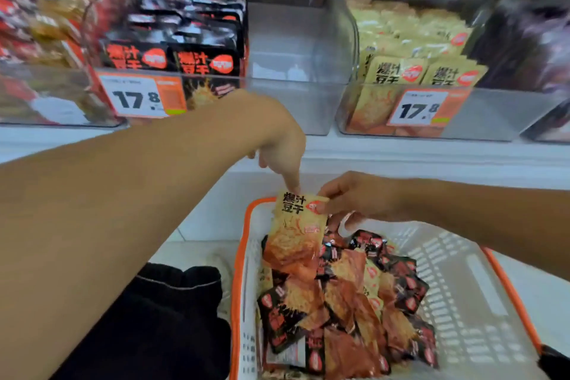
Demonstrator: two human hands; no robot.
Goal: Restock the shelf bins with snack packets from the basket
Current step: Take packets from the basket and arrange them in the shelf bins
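1. Far left: a clear bin (58, 95) of red packets, too blurred to read; just right of it, black packets (191, 37) stood upright in rows behind a 17.8 price tag (142, 97), faces forward so the label reads from the aisle.
2. Centre far: clear bin (303, 52) showing no stock on this side, probably the gap to refill.
3. Centre: left hand (277, 139) reaching across and down, forefinger tip touching the top edge of the yellow packet (297, 222), other fingers loosely bent and holding nothing; likely steadying or about to take over.
4. Just right of that: right hand (354, 197) pinching the same packet's top right corner between thumb and fingers, lifting it clear above the basket's far left end so its label shows for sorting.
5. Near centre to right: white basket (462, 281) with orange rim, heaped with mixed black and yellow packets (345, 302), lying loose.
6. Far right: yellow packets (410, 46) in a bin (505, 116), matching the held one, so probably its destination.
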